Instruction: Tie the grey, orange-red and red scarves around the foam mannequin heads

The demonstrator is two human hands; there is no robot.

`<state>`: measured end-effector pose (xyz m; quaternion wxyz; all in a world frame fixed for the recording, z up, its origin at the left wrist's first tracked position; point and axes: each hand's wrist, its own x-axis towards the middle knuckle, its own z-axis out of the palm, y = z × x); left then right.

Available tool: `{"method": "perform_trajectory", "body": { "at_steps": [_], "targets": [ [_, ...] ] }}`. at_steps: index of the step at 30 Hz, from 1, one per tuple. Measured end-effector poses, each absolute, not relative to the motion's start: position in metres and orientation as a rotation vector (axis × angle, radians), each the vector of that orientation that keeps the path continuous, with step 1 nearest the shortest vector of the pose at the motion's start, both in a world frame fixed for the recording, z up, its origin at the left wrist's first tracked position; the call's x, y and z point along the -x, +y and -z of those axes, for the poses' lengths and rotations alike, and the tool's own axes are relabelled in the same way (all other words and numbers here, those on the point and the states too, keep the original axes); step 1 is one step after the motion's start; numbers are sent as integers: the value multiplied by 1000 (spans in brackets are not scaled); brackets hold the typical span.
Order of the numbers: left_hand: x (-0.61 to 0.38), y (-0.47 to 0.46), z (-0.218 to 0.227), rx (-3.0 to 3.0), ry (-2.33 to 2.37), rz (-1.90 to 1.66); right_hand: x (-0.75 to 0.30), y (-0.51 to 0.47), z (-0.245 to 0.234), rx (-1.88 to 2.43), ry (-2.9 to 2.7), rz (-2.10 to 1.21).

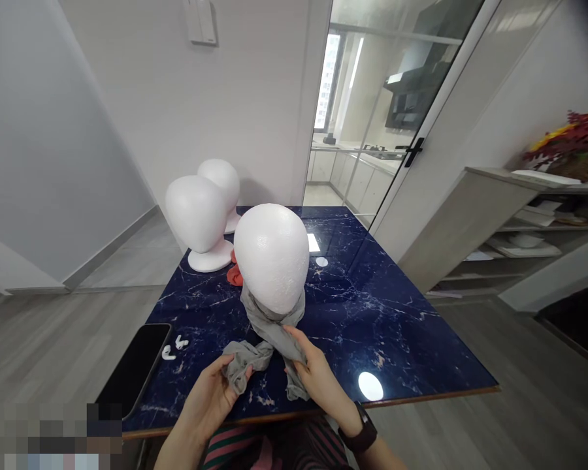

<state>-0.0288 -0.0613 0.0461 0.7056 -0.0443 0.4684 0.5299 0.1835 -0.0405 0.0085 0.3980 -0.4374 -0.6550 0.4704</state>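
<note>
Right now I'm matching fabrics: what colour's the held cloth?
The cloth is grey, best seen in the head view.

Neck of front foam head point(272, 254) hidden behind grey cloth point(273, 334); flowers point(571, 142) cut off by right edge.

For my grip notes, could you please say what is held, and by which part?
The gray cloth: left hand on one bunched end, right hand partway up the other end.

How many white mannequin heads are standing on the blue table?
3: the front head, with the gray scarf around its neck; the second head, behind it to the left; and the third head, farther back, partly covered by the second head. No other shows.
</note>
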Motion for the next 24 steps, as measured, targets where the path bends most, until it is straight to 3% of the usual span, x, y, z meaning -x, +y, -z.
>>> {"method": "perform_trajectory", "body": {
  "at_steps": [4, 11, 18, 24],
  "targets": [
    [22, -62, -63, -21, 1107, -1209, -179, -44, -6, 1098, -1826, -1010],
    [5, -54, -65, -731, 602, -1180, -165, -40, -5, 1200, -1776, -886],
    [-1, -46, -41, -1415, 877, -1067, -153, -31, -9, 1082, -1529, -982],
    [9, -61, -40, -2419, 1009, -1106, -146, -27, -17, 1044, -1402, -1126]
  ]
}}
